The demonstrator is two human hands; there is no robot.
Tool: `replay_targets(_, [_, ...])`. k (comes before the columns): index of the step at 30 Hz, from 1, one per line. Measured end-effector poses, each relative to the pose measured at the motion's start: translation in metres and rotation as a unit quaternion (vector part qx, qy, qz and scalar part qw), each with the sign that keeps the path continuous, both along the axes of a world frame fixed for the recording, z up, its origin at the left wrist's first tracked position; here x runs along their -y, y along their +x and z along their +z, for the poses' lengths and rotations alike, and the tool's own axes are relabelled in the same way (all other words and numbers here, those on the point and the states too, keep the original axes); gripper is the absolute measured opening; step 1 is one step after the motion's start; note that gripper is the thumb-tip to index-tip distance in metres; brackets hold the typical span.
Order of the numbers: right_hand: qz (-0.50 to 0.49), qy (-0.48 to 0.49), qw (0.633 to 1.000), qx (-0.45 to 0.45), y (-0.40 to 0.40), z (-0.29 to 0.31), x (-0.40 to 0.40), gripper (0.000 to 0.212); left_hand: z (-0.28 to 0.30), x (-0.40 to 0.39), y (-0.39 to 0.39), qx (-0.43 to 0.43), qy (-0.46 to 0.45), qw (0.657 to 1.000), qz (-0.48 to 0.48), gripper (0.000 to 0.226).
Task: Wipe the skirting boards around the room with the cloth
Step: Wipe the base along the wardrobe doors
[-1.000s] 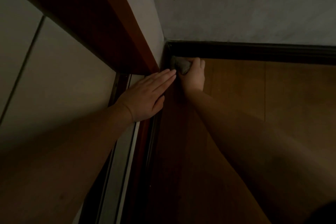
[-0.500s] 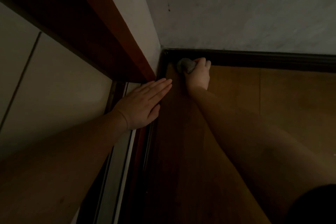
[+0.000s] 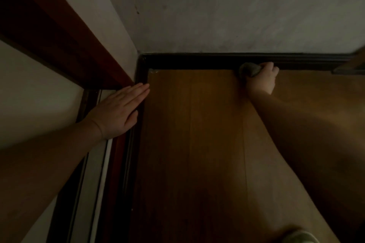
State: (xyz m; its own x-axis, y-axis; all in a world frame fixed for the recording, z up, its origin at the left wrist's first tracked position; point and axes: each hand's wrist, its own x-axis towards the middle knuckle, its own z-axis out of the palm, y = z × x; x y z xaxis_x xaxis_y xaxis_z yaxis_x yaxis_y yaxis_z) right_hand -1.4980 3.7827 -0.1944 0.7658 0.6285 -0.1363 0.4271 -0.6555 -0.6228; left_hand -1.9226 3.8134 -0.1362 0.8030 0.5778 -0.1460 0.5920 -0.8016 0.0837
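The wall point(image 3: 246, 10) meets the floor point(image 3: 197, 144) in a dim corner, and a dark skirting board point(image 3: 187, 62) runs along the far wall from that corner off to the right edge of the view. A shorter dark run point(image 3: 139, 104) turns down the left side beside a door frame point(image 3: 65, 41). The left hand point(image 3: 118, 112) lies flat and spread, fingers together, braced against that left run and holding nothing. The right hand point(image 3: 263, 79) is closed around a bunched grey cloth point(image 3: 249, 69), which is pressed against the far skirting board well to the right of the corner.

Judging by that position, the wipe is partway along the far board. The stretch from the corner to the cloth is likely covered, though the low light hides any difference in dust. The board beyond the hand to the right remains, as do the room's other walls, which are out of view.
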Motion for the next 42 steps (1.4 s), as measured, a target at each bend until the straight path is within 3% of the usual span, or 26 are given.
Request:
replay_targets(3, [-0.043,-0.016,0.999,0.008,0.037,0.012,0.015,0.046,-0.001,0.0,0.001,-0.003,0.0,1.0,-0.001,0.063])
replay_targets(7, [-0.03,-0.002,1.0,0.003,0.04,0.017,0.027,0.049,0.0,0.0,0.005,-0.014,-0.007,0.999,-0.04,0.061])
replay_targets(20, [0.198,0.088,0.97,-0.113,-0.176,0.011,-0.022,0.047,-0.004,-0.001,0.007,-0.028,0.008,0.998,-0.064,0.046])
replay_targets(24, [0.203,0.096,0.966,-0.131,-0.22,0.011,-0.052,0.041,-0.003,0.0,0.008,-0.012,0.008,0.998,-0.063,0.046])
replay_targets(27, [0.155,0.086,0.973,-0.147,-0.235,0.008,-0.069,0.039,-0.004,-0.002,0.008,-0.021,0.002,0.998,-0.055,0.049])
replay_targets(34, [0.122,0.101,0.976,-0.149,-0.221,0.002,-0.074,0.035,-0.002,-0.002,0.004,-0.03,-0.019,0.998,-0.047,0.051])
replay_targets(42, [0.035,0.112,0.987,-0.112,-0.125,-0.005,-0.038,0.038,0.001,-0.001,0.005,-0.035,-0.01,0.998,-0.041,0.052])
